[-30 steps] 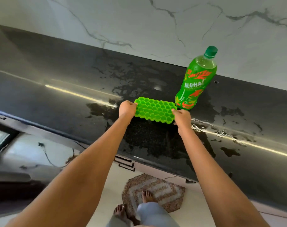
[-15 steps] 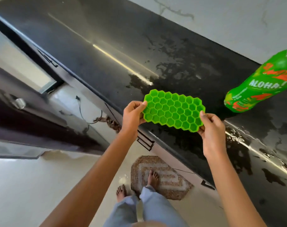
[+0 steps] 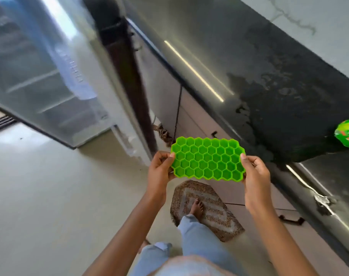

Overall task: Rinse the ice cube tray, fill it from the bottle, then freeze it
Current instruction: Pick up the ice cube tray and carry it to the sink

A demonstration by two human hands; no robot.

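- head view, ctr of frame: green honeycomb ice cube tray (image 3: 208,160), held in the air over the floor, just off the counter (image 3: 289,76) edge.
- left hand (image 3: 159,172): grips tray's left end, fingers curled.
- right hand (image 3: 255,176): grips tray's right end; hands apart, one per end.
- right edge: green bottle (image 3: 348,135) on wet black counter, mostly cut off.
- upper left: grey fridge (image 3: 40,66), blurred.
- lower ctr: woven mat (image 3: 215,214), bare foot (image 3: 197,207) on it.

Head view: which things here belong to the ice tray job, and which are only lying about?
Job: ice cube tray, held at both ends by left hand and right hand; green bottle on the countertop.
Lying about: floor mat; dangling cord.
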